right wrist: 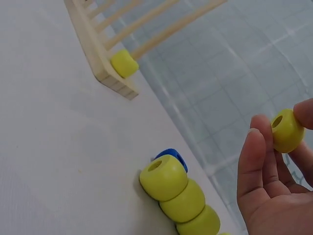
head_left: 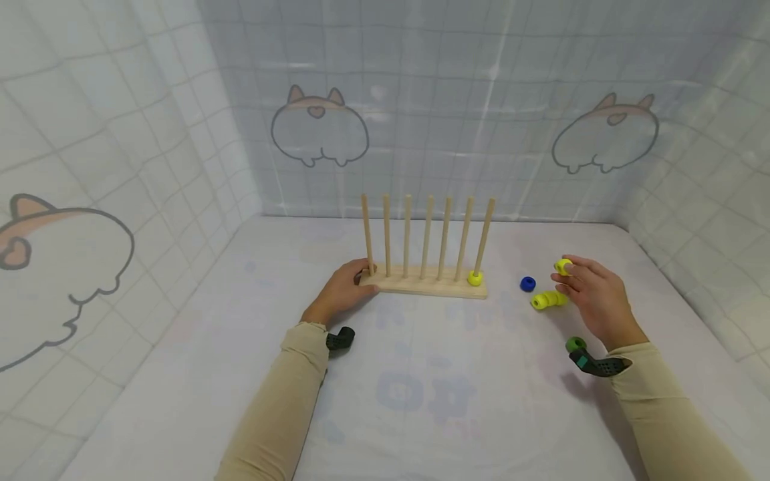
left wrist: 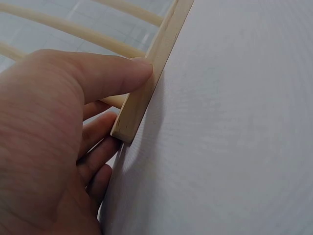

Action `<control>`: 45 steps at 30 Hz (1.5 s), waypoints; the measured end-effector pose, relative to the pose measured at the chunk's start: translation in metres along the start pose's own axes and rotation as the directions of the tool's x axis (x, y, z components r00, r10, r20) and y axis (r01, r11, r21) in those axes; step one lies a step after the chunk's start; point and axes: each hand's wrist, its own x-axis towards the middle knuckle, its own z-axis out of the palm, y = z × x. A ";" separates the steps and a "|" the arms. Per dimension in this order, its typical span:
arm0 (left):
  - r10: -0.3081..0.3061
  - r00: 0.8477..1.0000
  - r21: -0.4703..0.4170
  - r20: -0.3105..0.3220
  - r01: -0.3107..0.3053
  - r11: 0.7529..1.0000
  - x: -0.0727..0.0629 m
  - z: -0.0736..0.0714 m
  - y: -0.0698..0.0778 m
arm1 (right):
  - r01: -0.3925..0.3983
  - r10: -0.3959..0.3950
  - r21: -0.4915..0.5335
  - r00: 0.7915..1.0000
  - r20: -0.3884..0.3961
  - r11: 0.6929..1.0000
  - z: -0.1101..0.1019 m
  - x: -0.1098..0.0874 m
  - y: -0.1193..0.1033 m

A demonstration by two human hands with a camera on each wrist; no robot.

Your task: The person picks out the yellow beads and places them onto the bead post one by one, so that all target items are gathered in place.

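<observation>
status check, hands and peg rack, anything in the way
Left hand gripping rack, left end. Right hand pinching yellow bead above table. Another yellow bead on rightmost peg. Blue bead lies between rack and right hand.

High head view facing forward and down, close wrist views at left hand point(left wrist: 54, 139) and right hand point(right wrist: 271, 203), wooden rack point(head_left: 415, 284) in all

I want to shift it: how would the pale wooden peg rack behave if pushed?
The pale wooden peg rack would probably stay stiff, its base looking solid. Pushed high, it might tip: tall pegs rise from a slim base.
</observation>
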 end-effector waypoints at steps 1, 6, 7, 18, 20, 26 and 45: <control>-0.003 1.000 0.003 -0.004 0.003 1.000 0.000 0.000 0.000 | 0.004 -0.004 -0.001 1.000 0.009 1.000 0.002 0.002 0.000; -0.010 1.000 -0.001 -0.009 0.010 1.000 -0.002 0.001 -0.002 | 0.013 -0.014 0.031 0.999 0.032 0.999 0.006 0.010 0.002; -0.008 1.000 -0.007 -0.005 0.008 1.000 -0.002 0.002 -0.002 | 0.013 -0.014 0.029 0.999 0.031 0.999 0.007 0.011 0.002; -0.025 1.000 -0.014 -0.009 0.025 1.000 -0.001 0.005 -0.007 | 0.016 -0.016 0.004 0.999 0.044 1.000 0.024 0.023 0.012; -0.023 1.000 -0.019 -0.004 0.023 1.000 -0.002 0.006 -0.007 | 0.027 -0.027 0.004 0.998 0.052 1.000 0.026 0.026 0.012; 0.000 1.000 0.000 -0.016 0.000 1.000 0.000 0.005 -0.003 | 0.054 -0.059 0.069 0.996 0.069 0.996 0.036 0.039 0.004; 0.003 1.000 0.015 -0.025 -0.003 1.000 0.001 0.005 -0.007 | 0.125 -0.129 0.072 0.990 0.057 0.990 0.078 0.055 -0.017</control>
